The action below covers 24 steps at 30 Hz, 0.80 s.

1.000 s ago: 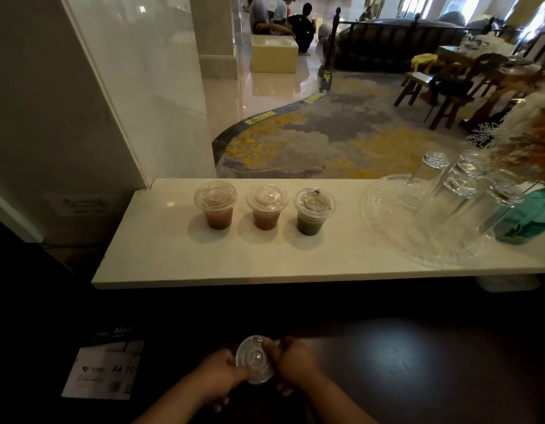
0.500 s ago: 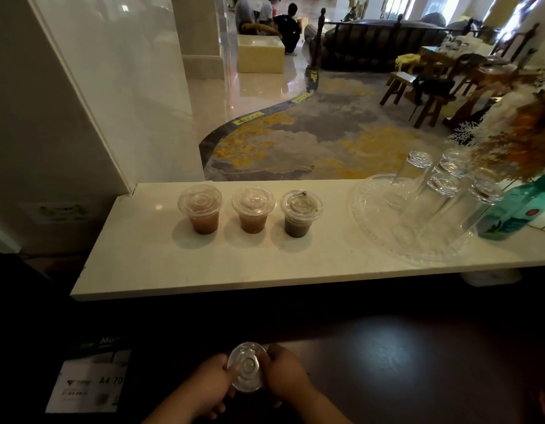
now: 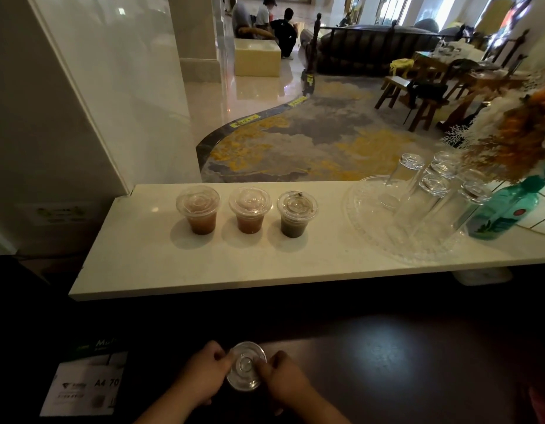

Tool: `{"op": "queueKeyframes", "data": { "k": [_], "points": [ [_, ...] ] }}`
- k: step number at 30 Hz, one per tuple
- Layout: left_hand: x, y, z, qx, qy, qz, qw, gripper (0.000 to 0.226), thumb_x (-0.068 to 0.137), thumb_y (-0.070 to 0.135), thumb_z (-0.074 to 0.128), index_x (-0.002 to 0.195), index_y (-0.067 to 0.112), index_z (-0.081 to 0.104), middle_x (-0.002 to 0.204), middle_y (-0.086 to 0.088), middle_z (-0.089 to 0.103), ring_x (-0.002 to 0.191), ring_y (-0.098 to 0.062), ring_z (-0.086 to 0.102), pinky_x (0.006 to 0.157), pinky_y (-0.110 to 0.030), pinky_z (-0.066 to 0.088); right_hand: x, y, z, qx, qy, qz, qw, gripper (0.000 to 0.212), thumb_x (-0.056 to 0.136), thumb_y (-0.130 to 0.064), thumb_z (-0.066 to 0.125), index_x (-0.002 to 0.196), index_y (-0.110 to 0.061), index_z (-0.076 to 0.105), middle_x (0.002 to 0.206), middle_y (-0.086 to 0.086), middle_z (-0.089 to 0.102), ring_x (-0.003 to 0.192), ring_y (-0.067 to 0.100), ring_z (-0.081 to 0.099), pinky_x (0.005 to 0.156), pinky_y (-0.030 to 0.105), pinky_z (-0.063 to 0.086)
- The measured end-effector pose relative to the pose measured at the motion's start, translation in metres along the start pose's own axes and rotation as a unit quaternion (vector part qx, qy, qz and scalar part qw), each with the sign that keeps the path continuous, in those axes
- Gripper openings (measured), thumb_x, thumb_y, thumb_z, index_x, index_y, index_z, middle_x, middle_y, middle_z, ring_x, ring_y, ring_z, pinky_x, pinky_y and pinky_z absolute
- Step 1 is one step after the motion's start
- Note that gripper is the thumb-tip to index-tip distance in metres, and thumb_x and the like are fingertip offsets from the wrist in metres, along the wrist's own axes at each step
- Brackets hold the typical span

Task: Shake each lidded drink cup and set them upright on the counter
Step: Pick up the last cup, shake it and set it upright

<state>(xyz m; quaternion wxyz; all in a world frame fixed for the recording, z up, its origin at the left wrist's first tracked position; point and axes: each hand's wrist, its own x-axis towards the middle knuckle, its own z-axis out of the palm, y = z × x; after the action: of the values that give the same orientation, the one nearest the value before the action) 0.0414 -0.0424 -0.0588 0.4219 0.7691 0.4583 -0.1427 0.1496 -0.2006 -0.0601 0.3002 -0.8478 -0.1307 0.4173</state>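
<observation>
Three lidded plastic cups stand upright in a row on the white counter point(image 3: 204, 264): a left cup point(image 3: 199, 209) and a middle cup point(image 3: 250, 210) with brown drink, and a right cup point(image 3: 295, 214) with a darker drink. Low in front, over a dark surface, a fourth lidded cup point(image 3: 246, 365) is held from both sides. My left hand point(image 3: 201, 377) grips its left rim and my right hand point(image 3: 285, 382) grips its right rim. Only that cup's clear lid shows; its body and contents are hidden below.
A clear glass tray point(image 3: 372, 234) carries several upturned glasses point(image 3: 418, 194) at the counter's right. A teal bottle point(image 3: 503, 212) with dried flowers stands beyond it. A paper pack point(image 3: 84, 381) lies on the dark surface at lower left. A white wall panel borders the counter's left.
The view has shifted slightly. Both hands stay closed on the fourth cup, which sits at much the same low spot in front of me.
</observation>
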Motion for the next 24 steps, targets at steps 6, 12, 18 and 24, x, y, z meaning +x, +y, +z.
{"op": "queueKeyframes", "data": {
  "k": [6,12,18,24],
  "points": [
    [0.0,-0.007,0.008,0.042,-0.04,0.024,0.998,0.025,0.104,0.051,0.047,0.092,0.03,0.054,0.085,0.001,0.068,0.056,-0.011,0.062,0.045,-0.023,0.05,0.003,-0.001,0.005,-0.001,-0.033,-0.021,0.999,0.032,0.102,-0.051,0.05,0.074,-0.035,0.055,0.078,-0.009,0.067,0.098,0.019,0.073,0.084,0.027,0.057],
    [-0.003,-0.01,0.015,-0.024,-0.113,-0.013,0.993,0.017,0.101,0.042,0.061,0.107,0.027,0.067,0.082,-0.003,0.076,0.052,-0.014,0.063,0.05,-0.023,0.051,0.018,-0.013,0.001,-0.02,-0.02,-0.031,0.999,0.021,0.101,-0.043,0.055,0.093,-0.025,0.059,0.084,-0.002,0.068,0.043,0.004,0.057,0.031,0.019,0.045],
    [-0.006,-0.005,0.004,-0.011,-0.125,-0.037,0.991,0.028,0.094,0.045,0.072,0.108,0.022,0.065,0.092,-0.002,0.074,0.05,-0.011,0.062,0.045,-0.022,0.049,0.014,-0.011,0.002,0.021,-0.018,-0.012,1.0,0.033,0.099,-0.052,0.055,0.1,-0.019,0.054,0.075,-0.001,0.067,0.04,0.008,0.058,0.035,0.024,0.049],
    [0.004,0.002,0.001,-0.012,-0.007,-0.016,1.0,0.032,0.097,0.057,0.059,0.097,0.025,0.058,0.085,-0.002,0.069,0.061,-0.016,0.063,0.051,-0.025,0.052,-0.003,0.01,0.0,0.031,-0.006,-0.002,1.0,0.041,0.095,-0.063,0.053,0.1,-0.023,0.057,0.088,-0.001,0.074,0.066,0.013,0.07,0.053,0.023,0.056]
  ]
}}
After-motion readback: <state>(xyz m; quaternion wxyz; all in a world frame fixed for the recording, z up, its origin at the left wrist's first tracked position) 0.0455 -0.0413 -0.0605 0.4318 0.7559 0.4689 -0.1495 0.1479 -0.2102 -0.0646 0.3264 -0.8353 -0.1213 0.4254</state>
